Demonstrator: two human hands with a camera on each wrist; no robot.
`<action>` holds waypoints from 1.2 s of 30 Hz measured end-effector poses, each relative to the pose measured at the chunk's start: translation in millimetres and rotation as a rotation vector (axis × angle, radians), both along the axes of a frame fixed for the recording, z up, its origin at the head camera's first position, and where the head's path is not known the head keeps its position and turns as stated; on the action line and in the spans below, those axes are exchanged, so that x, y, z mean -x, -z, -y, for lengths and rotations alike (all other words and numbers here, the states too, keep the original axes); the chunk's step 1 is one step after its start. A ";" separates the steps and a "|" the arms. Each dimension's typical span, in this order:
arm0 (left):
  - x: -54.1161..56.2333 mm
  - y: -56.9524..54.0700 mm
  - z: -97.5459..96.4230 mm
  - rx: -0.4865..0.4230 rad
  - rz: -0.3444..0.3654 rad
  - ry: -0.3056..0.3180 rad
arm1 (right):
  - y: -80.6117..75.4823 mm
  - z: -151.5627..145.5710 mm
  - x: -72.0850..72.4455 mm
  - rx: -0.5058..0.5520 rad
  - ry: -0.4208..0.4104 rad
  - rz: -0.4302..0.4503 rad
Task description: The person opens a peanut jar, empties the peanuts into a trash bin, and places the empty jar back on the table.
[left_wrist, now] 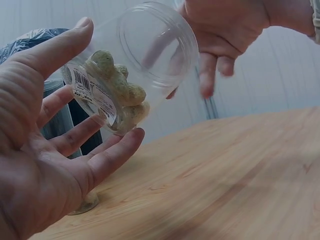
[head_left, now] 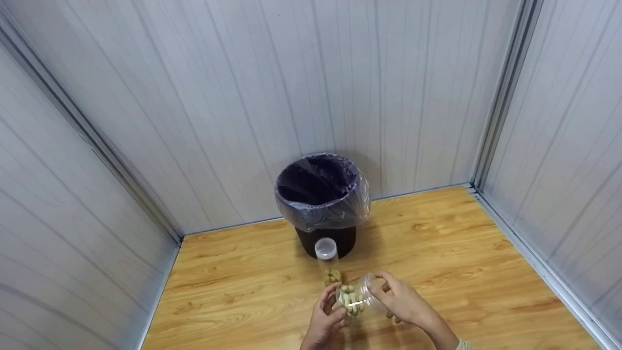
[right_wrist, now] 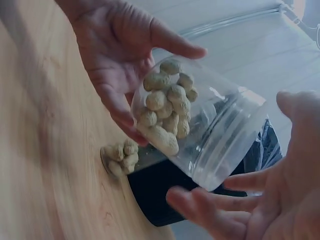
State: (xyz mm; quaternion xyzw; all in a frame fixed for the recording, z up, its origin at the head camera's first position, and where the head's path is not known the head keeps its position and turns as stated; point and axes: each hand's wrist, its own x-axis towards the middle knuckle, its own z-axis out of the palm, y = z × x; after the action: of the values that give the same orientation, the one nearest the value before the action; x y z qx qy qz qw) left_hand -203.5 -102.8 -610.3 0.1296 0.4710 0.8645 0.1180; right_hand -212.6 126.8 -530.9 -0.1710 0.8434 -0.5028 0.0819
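Note:
A clear plastic jar [right_wrist: 200, 120] with peanuts in their shells [right_wrist: 167, 105] lies tilted in the air between my hands. My left hand [head_left: 328, 316] holds it round the base, thumb on one side and fingers on the other. In the left wrist view a white barcode label [left_wrist: 92, 90] shows on the base. My right hand [head_left: 406, 301] is at the ridged end of the jar, its fingers spread loosely beside the rim. Part of those fingers shows through the clear wall in the left wrist view.
Beyond my hands stands a taller clear container [head_left: 326, 260] with peanuts in its lower part. Behind it is a black bin [head_left: 303, 239] lined with a translucent purple bag [head_left: 357, 209]. Pale panel walls [head_left: 243, 97] border the wood-grain surface [head_left: 233, 287].

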 end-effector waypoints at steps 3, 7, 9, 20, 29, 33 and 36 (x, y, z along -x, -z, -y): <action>-2.1 -0.5 -0.8 0.023 0.017 -0.020 | 2.0 -2.3 0.7 0.049 -0.048 0.022; -3.3 0.5 -2.5 0.048 0.034 -0.046 | 7.2 -12.3 5.7 0.158 -0.192 -0.025; -2.3 1.1 -3.2 0.053 0.034 -0.050 | 9.1 -17.3 8.7 0.221 -0.275 -0.063; -3.4 3.3 -2.0 0.019 0.028 -0.054 | 4.3 -13.1 7.5 0.192 0.000 -0.061; -4.0 5.3 -3.1 -0.040 -0.008 -0.029 | -6.6 -4.7 3.4 -0.040 0.101 0.032; -4.6 6.0 -3.9 0.001 -0.007 -0.032 | -5.2 -8.7 3.3 0.030 0.018 0.084; -6.0 6.7 -3.7 0.054 0.007 -0.044 | -0.1 -15.3 6.1 0.131 -0.123 0.066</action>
State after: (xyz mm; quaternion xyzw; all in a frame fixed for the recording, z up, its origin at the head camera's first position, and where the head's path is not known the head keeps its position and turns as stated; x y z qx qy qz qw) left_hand -197.4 -99.1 -617.0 0.1130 0.4964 0.8544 0.1039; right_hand -218.8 142.0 -530.8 -0.2106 0.7935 -0.5563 0.1289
